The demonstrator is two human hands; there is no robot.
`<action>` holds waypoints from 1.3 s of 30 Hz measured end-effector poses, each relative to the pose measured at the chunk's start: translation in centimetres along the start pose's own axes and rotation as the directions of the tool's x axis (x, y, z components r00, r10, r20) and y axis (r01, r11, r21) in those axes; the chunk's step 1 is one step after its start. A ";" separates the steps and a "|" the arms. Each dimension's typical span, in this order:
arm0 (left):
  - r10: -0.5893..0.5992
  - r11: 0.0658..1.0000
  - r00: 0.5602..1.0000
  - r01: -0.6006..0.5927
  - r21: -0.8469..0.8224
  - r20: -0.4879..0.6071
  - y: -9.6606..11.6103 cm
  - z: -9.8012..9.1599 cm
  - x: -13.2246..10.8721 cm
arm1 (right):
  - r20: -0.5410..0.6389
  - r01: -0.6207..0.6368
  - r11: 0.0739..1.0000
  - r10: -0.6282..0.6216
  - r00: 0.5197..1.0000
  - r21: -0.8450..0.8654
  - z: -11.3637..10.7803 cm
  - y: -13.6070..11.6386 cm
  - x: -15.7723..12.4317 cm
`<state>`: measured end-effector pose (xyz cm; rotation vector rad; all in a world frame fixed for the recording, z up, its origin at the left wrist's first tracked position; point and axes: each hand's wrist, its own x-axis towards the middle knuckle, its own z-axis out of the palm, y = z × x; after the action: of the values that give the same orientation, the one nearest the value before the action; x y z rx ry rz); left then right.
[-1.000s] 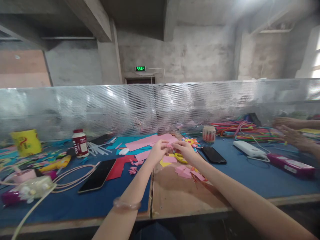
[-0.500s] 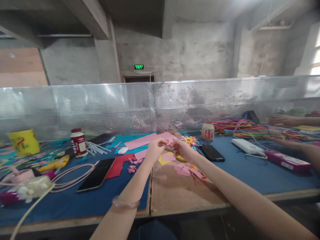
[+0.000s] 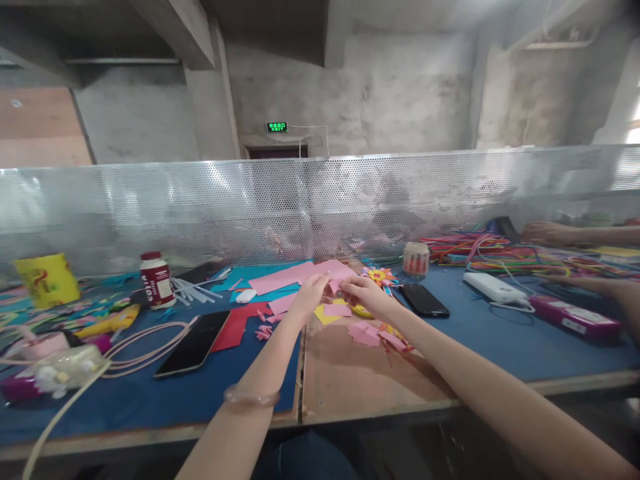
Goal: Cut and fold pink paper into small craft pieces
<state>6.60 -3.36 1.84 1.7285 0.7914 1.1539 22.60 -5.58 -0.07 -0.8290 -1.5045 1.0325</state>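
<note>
Over the middle of the table, my left hand (image 3: 314, 295) pinches a small piece of pink paper (image 3: 335, 285) with closed fingers. My right hand (image 3: 367, 295) grips the same piece from the other side, its fingers bent together. Fingers partly cover the paper, so its exact shape is hard to make out. Below the hands lie a yellow sheet with a pink piece (image 3: 337, 310) on it. Several cut pink pieces (image 3: 364, 333) rest nearer me. Behind the hands are longer pink sheets (image 3: 283, 279) and a colourful paper flower (image 3: 379, 276).
A black phone (image 3: 194, 343) lies left on red paper (image 3: 233, 330); another phone (image 3: 424, 300) lies right. Around them stand a brown-red bottle (image 3: 157, 281), a yellow container (image 3: 47, 280), a jar (image 3: 416, 259) and a glue gun (image 3: 111, 321). A co-worker's hands (image 3: 550, 233) are at far right.
My fingertips have drawn slightly apart and the pink piece between them has turned, showing lower. The view has tilted a little. At far right, the co-worker's upper hand has shifted left.
</note>
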 end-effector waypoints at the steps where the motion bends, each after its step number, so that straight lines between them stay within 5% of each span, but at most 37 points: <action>1: 0.003 0.998 1.000 -0.004 0.056 0.027 0.0 -0.1 0.0 | 0.021 0.007 0.999 -0.006 1.000 -0.054 -0.1 -0.1 -0.1; 9: 0.161 0.902 0.987 -0.144 0.408 -0.009 0.2 -0.5 -0.1 | -0.050 0.001 0.975 -0.012 0.999 -0.221 -0.2 -0.1 0.2; 13: 0.143 0.915 0.990 -0.135 0.379 0.006 0.6 -0.3 -0.4 | 0.058 0.091 0.936 -0.076 0.995 -0.340 0.0 -0.1 0.0; 20: 0.087 0.975 0.992 -0.104 0.195 0.091 0.5 -0.3 -0.6 | 0.068 0.126 0.919 -0.109 0.992 -0.374 0.0 -0.1 0.1; 23: 0.086 0.989 0.996 -0.084 0.121 -0.009 0.3 -0.8 -0.2 | -0.078 0.123 0.876 -0.179 0.981 -0.466 -1.0 -0.1 0.7; 27: 0.079 0.996 0.969 -0.088 -0.029 -0.235 -0.2 -1.6 0.6 | -0.321 -0.040 0.641 -0.327 0.889 -0.766 -4.2 0.3 1.3; 29: 0.082 0.993 0.953 -0.102 -0.053 -0.293 -0.4 -1.8 0.8 | -0.204 -0.104 0.401 -0.215 0.955 -0.910 -5.7 0.9 1.2; 33: 0.045 0.991 0.951 -0.081 -0.107 -0.304 -0.2 -1.8 0.7 | -0.091 -0.102 0.210 0.060 0.994 -0.972 -6.6 2.7 0.9; 39: 0.049 0.978 0.969 -0.096 -0.185 -0.243 0.3 -1.3 0.4 | -0.136 -0.139 0.069 0.045 0.990 -0.988 -5.0 4.0 1.0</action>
<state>5.51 -2.71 2.51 1.4850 0.7340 1.4585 27.25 -2.32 -3.19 -1.9387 -2.0568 -0.2608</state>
